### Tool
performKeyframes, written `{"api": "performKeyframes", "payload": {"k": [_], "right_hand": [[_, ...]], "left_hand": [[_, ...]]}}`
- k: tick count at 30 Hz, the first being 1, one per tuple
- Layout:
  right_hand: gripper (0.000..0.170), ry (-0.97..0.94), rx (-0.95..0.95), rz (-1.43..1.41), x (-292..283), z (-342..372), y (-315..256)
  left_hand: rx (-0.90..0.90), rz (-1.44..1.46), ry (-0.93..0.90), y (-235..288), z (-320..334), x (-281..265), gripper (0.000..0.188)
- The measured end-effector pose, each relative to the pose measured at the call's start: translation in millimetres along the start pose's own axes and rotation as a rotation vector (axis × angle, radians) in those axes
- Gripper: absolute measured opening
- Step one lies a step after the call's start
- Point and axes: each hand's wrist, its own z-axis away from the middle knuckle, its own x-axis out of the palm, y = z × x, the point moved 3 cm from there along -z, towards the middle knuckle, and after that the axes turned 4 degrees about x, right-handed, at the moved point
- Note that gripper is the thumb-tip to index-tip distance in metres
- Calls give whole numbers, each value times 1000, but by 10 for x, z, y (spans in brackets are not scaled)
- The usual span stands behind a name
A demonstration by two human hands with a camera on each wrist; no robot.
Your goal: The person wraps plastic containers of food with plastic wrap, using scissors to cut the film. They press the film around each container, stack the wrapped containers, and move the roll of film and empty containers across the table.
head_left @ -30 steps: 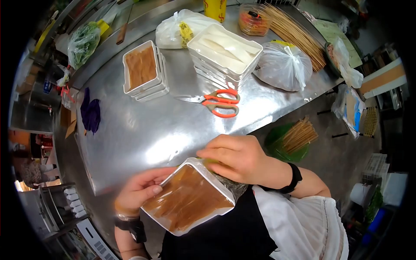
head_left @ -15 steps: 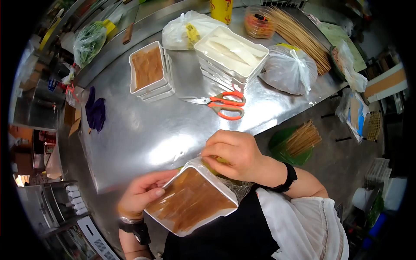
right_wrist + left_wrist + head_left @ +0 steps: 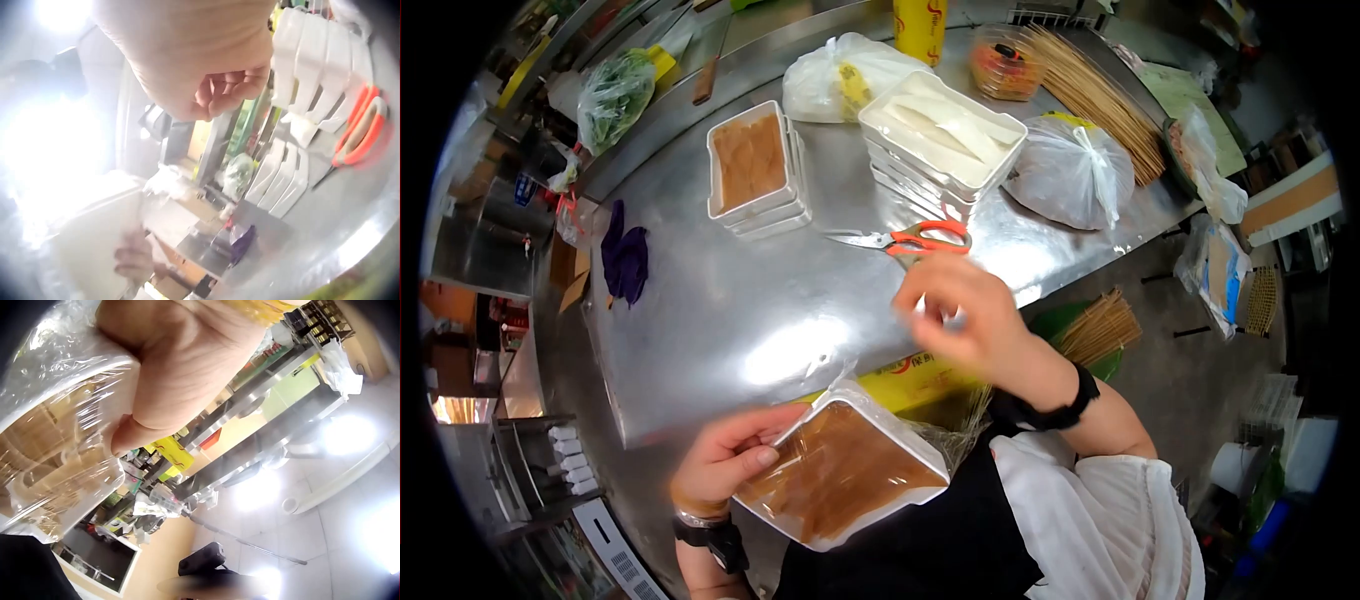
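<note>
My left hand (image 3: 725, 465) grips the left edge of a white tray (image 3: 943, 458), thumb on the rim and fingers behind it. Brown sheets (image 3: 835, 470) fill the tray under shiny cling film (image 3: 75, 419). Close behind the tray lies a yellow cling film roll (image 3: 915, 383), with loose film (image 3: 960, 430) gathered at its right. My right hand (image 3: 970, 320) is raised above the roll, near the orange-handled scissors (image 3: 930, 237). Its fingers (image 3: 234, 90) are curled, and nothing shows between them in the right wrist view.
A stack of white trays with brown sheets (image 3: 748, 160) stands at the left; another stack (image 3: 945, 125) holds pale sheets. Tied plastic bags (image 3: 1070, 170), wooden skewers (image 3: 1100, 110) and a clear tub (image 3: 1005, 70) line the back right. A purple cloth (image 3: 625, 260) lies at the table's left.
My right hand has lifted away from the tray's far edge, uncovering the yellow roll. My left hand and the tray stay nearly in place.
</note>
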Motion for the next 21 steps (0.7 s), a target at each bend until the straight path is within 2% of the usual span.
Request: {"api": "performKeyframes", "payload": {"k": [4,8,11,17,20,21], "right_hand": [[28,-24,-437,137,186,67,-227],[30,-19,-534,92,209,65,-250],[21,9,-452,136,220,76,-252],[21,107,-496,236,184,-2,-285],[26,74,-498,260,174,-75,-209],[24,31,-437,205,189,-83,-178]], "left_hand": [[-7,-6,-24,17,-34,44,49],[-14,-8,-35,30,-50,55,49],[-15,-9,-31,23,-44,55,49],[-23,-25,-31,22,-54,47,49],[-19,-27,-24,19,-48,49,49],[-19,-29,-19,25,-50,63,49]]}}
